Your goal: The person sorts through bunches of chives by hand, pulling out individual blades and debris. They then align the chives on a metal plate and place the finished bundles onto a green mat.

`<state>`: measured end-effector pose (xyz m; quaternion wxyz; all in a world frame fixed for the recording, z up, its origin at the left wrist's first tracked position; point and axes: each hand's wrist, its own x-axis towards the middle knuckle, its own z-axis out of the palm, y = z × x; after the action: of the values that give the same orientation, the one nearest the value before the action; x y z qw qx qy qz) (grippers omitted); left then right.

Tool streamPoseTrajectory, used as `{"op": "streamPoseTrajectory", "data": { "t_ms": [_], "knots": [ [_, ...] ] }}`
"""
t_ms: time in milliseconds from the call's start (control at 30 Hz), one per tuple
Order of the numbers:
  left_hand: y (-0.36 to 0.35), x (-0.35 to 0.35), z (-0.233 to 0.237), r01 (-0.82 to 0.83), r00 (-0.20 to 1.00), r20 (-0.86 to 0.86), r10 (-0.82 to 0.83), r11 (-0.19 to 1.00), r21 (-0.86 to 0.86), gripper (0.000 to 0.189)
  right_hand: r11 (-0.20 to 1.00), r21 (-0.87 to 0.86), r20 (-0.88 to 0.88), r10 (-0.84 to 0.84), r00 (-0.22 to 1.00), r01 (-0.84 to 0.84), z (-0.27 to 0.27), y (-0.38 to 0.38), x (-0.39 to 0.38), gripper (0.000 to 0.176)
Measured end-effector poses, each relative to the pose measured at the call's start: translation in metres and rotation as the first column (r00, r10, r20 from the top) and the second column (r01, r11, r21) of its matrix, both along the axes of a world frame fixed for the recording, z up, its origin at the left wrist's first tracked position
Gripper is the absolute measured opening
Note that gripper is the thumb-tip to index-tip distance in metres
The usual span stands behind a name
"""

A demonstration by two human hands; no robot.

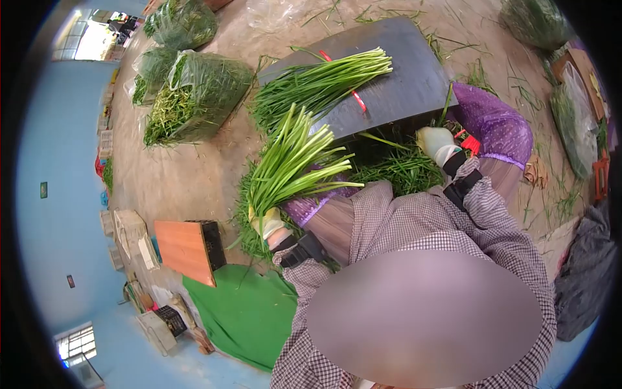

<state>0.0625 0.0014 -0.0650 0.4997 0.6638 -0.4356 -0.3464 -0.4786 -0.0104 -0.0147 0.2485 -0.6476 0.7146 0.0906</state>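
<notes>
Well below the dark board (402,81), a blurred oval (424,318) hides part of the checked shirt (421,220). Just below the board, the right hand (435,144) buries its fingertips in loose greens (398,172); its grip is unclear. Below-left of the board, the left hand (267,223) wraps the stalks (291,155), hiding their cut ends.

Obstacles: cut stalks (317,84) covering the left half of the dark board (408,78); bagged greens (194,97) further left; orange crate (188,249) beside the left hand (267,223), whose held bunch (291,162) fans upward. Free: the board's right half; bare floor (188,178) between bags and crate.

No readable text, seemingly.
</notes>
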Motion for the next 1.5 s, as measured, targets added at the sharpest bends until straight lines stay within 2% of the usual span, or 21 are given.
{"op": "streamPoseTrajectory", "data": {
  "t_ms": [33,67,133,200,300,367,433,467,567,633,700,800,900,967,1033,1067,1167,1233,1300,1400,1500],
  "knots": [
    [-0.003,0.007,-0.008,0.05,0.987,0.152,-0.05,0.999,0.002,0.032,0.969,0.239,-0.205,0.113,0.972,-0.062,-0.002,0.003,-0.006,0.042],
    [-0.005,0.016,-0.02,0.093,0.948,0.305,-0.089,0.996,0.004,0.032,0.984,0.112,-0.211,0.162,0.964,-0.141,0.003,0.012,0.001,0.052],
    [-0.009,0.042,-0.048,0.177,0.856,0.5,-0.13,0.983,-0.048,0.031,0.929,-0.342,0.049,0.172,0.984,-0.145,-0.005,0.012,0.029,0.059],
    [-0.009,0.022,-0.017,0.126,0.785,0.601,-0.149,0.989,0.081,0.031,0.816,-0.574,0.406,0.348,0.845,-0.061,-0.009,-0.008,0.068,0.061],
    [-0.005,-0.054,0.079,-0.147,0.57,0.784,-0.245,0.908,0.391,0.034,0.829,-0.539,0.504,0.461,0.731,-0.151,-0.012,-0.025,0.121,0.051],
    [-0.008,-0.044,0.072,-0.129,0.488,0.824,-0.287,0.91,0.394,0.034,0.913,-0.384,0.657,0.377,0.653,-0.141,-0.023,-0.033,0.134,0.035],
    [-0.006,-0.031,0.06,-0.118,0.412,0.85,-0.328,0.906,0.407,0.034,0.765,-0.641,0.568,0.526,0.633,-0.06,-0.049,-0.033,0.127,0.024],
    [-0.004,-0.032,0.064,-0.092,0.491,0.796,-0.354,0.888,0.451,0.035,0.744,-0.665,0.538,0.54,0.647,-0.066,-0.041,-0.031,0.114,0.024],
    [-0.002,-0.027,0.055,-0.104,0.419,0.83,-0.368,0.889,0.446,0.037,0.673,-0.716,0.315,0.548,0.775,-0.185,-0.05,-0.024,0.064,0.024],
    [-0.001,-0.001,0.024,-0.08,0.365,0.845,-0.391,0.891,0.447,0.041,0.958,-0.218,0.156,0.222,0.962,-0.186,-0.065,-0.021,0.034,0.025],
    [-0.003,-0.003,0.025,-0.086,0.393,0.835,-0.385,0.889,0.45,0.042,0.948,0.284,-0.071,0.167,0.983,-0.141,-0.075,-0.017,0.011,0.04],
    [-0.001,-0.018,0.038,-0.109,0.494,0.799,-0.343,0.887,0.449,0.042,0.926,0.267,-0.209,0.327,0.922,-0.268,-0.032,0.0,0.026,0.052],
    [0.0,-0.026,0.044,-0.142,0.555,0.776,-0.3,0.885,0.444,0.043,0.905,-0.355,0.264,0.337,0.904,-0.234,-0.029,-0.002,0.077,0.07],
    [-0.001,-0.029,0.047,-0.155,0.578,0.767,-0.276,0.886,0.436,0.043,0.959,-0.282,0.647,0.2,0.735,-0.013,-0.019,-0.009,0.124,0.066],
    [-0.002,-0.031,0.049,-0.172,0.609,0.754,-0.248,0.886,0.431,0.043,0.944,-0.289,0.899,0.211,0.384,0.158,-0.035,-0.008,0.155,0.056],
    [-0.003,-0.031,0.051,-0.183,0.623,0.746,-0.236,0.883,0.431,0.043,0.982,-0.188,0.919,0.166,0.357,0.027,-0.028,-0.015,0.155,0.04],
    [0.002,-0.032,0.055,-0.232,0.671,0.718,-0.188,0.866,0.443,0.044,0.989,-0.135,0.89,0.149,0.431,-0.064,-0.023,-0.02,0.148,0.029],
    [0.007,-0.036,0.058,-0.267,0.703,0.695,-0.15,0.85,0.453,0.044,0.857,-0.514,0.674,0.429,0.601,-0.035,-0.041,-0.019,0.136,0.027],
    [0.011,-0.044,0.067,-0.284,0.717,0.685,-0.129,0.843,0.457,0.044,0.892,-0.45,0.666,0.36,0.654,-0.032,-0.047,-0.018,0.107,0.025],
    [0.014,-0.066,0.091,-0.247,0.687,0.708,-0.163,0.864,0.439,0.045,0.942,0.081,0.22,0.301,0.928,-0.324,-0.043,-0.034,0.079,0.033],
    [0.004,-0.056,0.072,-0.149,0.605,0.749,-0.271,0.885,0.441,0.044,0.927,-0.308,0.368,0.325,0.871,-0.216,-0.006,-0.051,0.101,0.045]
  ]
}}
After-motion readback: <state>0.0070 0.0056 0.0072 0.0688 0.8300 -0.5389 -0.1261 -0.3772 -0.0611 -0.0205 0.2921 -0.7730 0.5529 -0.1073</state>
